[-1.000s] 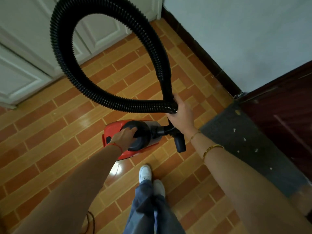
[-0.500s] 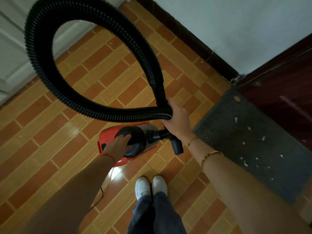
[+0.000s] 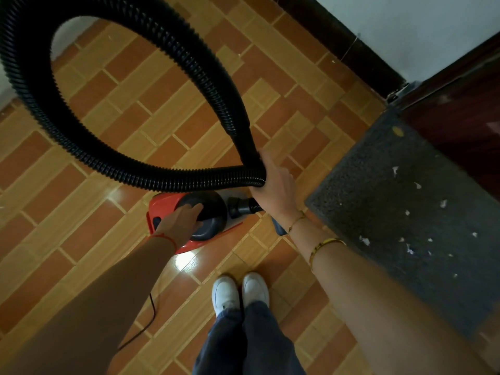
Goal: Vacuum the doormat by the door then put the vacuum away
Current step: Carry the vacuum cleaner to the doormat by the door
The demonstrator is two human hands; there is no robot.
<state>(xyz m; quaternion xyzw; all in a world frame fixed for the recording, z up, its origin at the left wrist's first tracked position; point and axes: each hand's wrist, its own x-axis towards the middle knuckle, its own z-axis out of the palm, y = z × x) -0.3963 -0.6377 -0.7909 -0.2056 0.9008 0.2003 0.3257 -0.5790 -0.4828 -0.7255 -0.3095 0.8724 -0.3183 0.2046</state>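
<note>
A red canister vacuum (image 3: 165,205) with a black round top hangs just above the tiled floor in front of my feet. My left hand (image 3: 181,221) grips its black handle. A black ribbed hose (image 3: 89,155) loops up and to the left, and both of its ends meet in my right hand (image 3: 276,185), which is closed around them. The dark grey doormat (image 3: 405,212) lies to the right, beside my right arm, dotted with small white scraps. It sits against a dark brown door (image 3: 465,109).
Brown and tan tiles cover the floor. A black skirting board (image 3: 338,39) and white wall run along the top right. A thin black power cord (image 3: 147,323) trails down by my left arm. My white shoes (image 3: 239,293) stand close to the mat's near edge.
The view has tilted downward and shifted toward the mat; the white doors at top left have left the frame. The vacuum and hose stay in my hands, slightly lower in view.
</note>
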